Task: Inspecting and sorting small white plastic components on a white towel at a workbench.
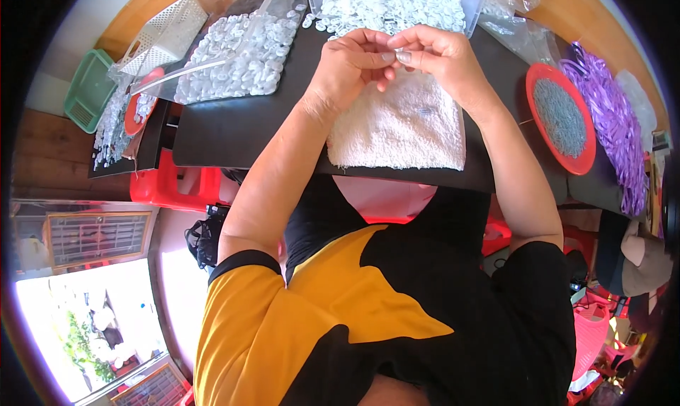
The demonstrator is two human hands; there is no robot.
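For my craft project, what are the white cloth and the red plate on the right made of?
The white cloth looks like matte terry, maybe cotton: its surface is bumpy and fuzzy. The red plate seems smooth, probably plastic, from its even colour.

Tiny object (pixel 396 60), mostly hidden, colour unclear, held above far end of pale towel (pixel 397 133)

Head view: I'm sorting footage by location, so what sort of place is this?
Probably a small indoor workspace, home or workshop: whitish pieces heap in a clear tub, grey bits fill a red plate, and a pale towel lies on the dark tabletop.
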